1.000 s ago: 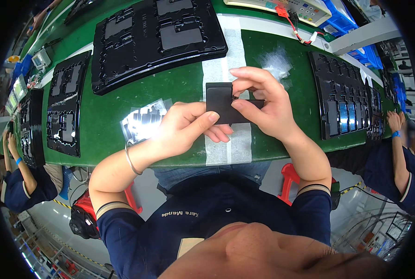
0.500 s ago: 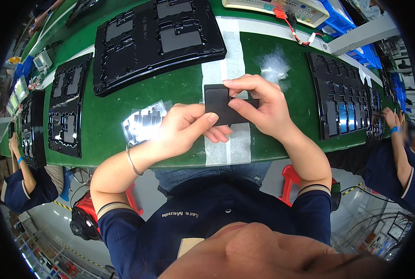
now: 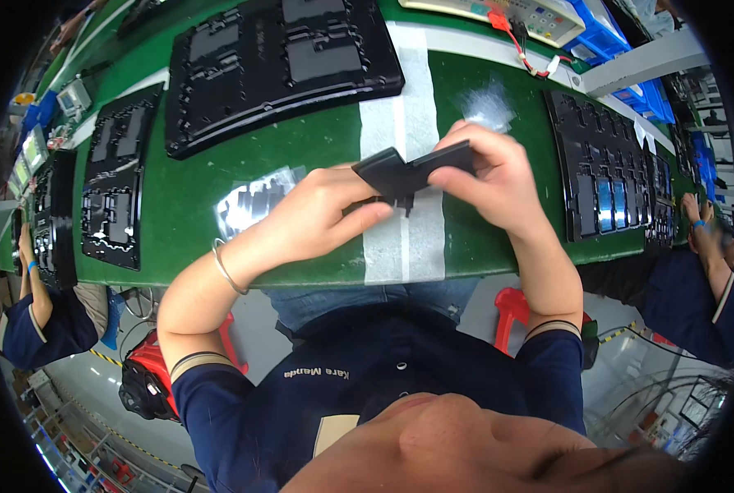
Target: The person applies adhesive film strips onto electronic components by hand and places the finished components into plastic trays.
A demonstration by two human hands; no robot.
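A flat black L-shaped piece is held tilted above the green table. My right hand grips its right arm, thumb on the near side and fingers behind. At the left end, fingers of my left hand reach behind the piece, while the thumb points right, below its edge. A small dark tab hangs under the middle of the piece. Beside my left wrist lie clear plastic sheets with dark strips. Beyond my right hand lies a heap of clear film.
Black moulded trays are stacked at the far left, another tray lies left, and more trays lie right. A white instrument with a red lead stands at the back. Co-workers' hands show at both sides.
The black piece has been tipped and turned, its right arm now raised. My left thumb has come off its face. My right hand has shifted slightly right along with it.
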